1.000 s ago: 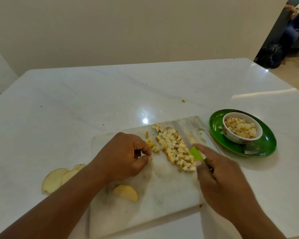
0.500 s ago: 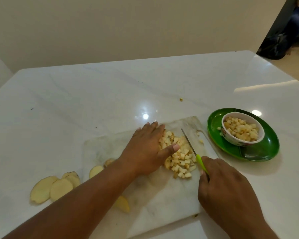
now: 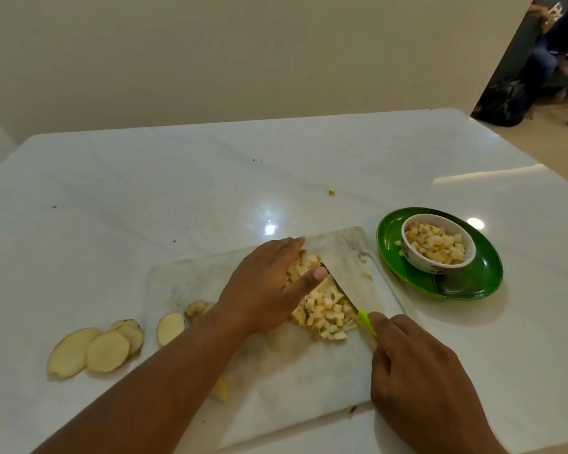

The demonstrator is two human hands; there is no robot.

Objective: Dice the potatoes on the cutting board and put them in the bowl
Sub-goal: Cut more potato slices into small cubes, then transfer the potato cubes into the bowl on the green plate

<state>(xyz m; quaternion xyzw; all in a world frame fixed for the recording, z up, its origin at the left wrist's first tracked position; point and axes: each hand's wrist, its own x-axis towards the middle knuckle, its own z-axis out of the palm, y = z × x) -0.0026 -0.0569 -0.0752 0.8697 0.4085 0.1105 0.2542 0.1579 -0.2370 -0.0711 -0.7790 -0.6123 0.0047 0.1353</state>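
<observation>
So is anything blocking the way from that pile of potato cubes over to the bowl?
Nothing visible does. Right of the diced potatoes lie only the knife, bare cutting board and the green plate rim around the bowl.

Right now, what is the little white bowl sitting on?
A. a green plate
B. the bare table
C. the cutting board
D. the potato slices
A: the bowl, full of potato cubes, stands on the green plate, to the right of the cutting board.
</observation>
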